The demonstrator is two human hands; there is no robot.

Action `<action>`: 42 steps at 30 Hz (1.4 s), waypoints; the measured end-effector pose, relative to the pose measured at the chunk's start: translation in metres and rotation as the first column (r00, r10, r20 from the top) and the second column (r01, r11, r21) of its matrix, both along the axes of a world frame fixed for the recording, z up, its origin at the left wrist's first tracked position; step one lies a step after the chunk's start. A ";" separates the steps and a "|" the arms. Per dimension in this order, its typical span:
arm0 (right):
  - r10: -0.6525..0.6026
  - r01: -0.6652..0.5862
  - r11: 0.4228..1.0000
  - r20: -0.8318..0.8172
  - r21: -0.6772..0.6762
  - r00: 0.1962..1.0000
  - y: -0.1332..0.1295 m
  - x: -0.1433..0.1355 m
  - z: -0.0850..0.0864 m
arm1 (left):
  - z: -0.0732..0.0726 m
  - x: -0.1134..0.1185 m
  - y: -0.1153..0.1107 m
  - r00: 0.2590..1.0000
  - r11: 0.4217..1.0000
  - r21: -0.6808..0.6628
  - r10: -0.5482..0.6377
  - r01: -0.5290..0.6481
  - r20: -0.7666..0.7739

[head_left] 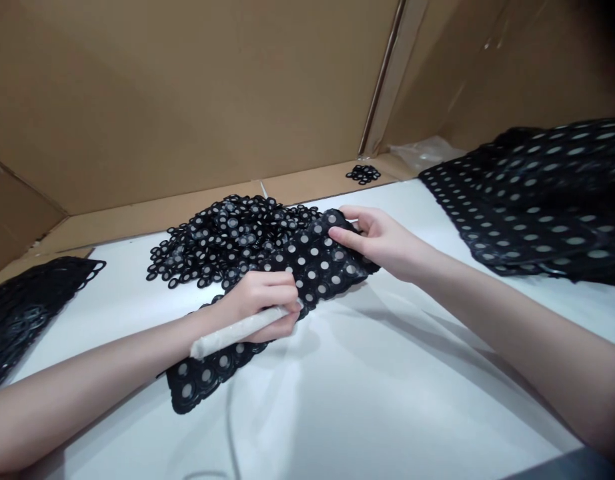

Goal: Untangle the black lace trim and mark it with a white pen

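The left hand (262,300) grips a white stick (240,331) — the right hand (380,241) pinches a black sheet (315,263), black rings (230,233) heaped behind it on the bench (387,387).

Cardboard walls (197,100), white worktop (387,387) and heaped rings (231,227) suggest a workshop

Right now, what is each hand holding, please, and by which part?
Left hand: white stick, near its right end. Right hand: dotted black sheet, by its right end.
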State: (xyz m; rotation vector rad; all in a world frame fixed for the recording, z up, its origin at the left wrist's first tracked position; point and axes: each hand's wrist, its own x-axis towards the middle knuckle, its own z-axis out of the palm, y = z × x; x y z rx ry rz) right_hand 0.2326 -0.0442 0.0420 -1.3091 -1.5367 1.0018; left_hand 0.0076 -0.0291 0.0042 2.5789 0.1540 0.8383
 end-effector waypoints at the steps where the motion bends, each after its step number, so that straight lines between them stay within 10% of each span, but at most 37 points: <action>1: -0.002 0.001 1.000 0.011 0.013 1.000 -0.002 -0.001 0.002 | -0.001 0.000 0.000 1.000 1.000 0.002 0.001 -0.001 0.003; 16: -0.022 0.022 0.997 0.001 0.067 1.000 -0.004 -0.003 0.006 | 0.000 0.001 0.001 0.998 0.998 -0.030 -0.059 0.058 -0.020; 28: 0.038 -0.037 0.999 0.029 -0.035 0.999 0.011 0.013 -0.012 | 0.000 -0.011 0.001 0.973 0.956 -0.275 0.150 -0.098 0.177; 42: 0.064 -0.065 0.998 0.054 0.025 0.997 0.008 0.011 -0.006 | 0.004 -0.005 0.001 0.983 0.986 -0.046 0.164 -0.161 0.083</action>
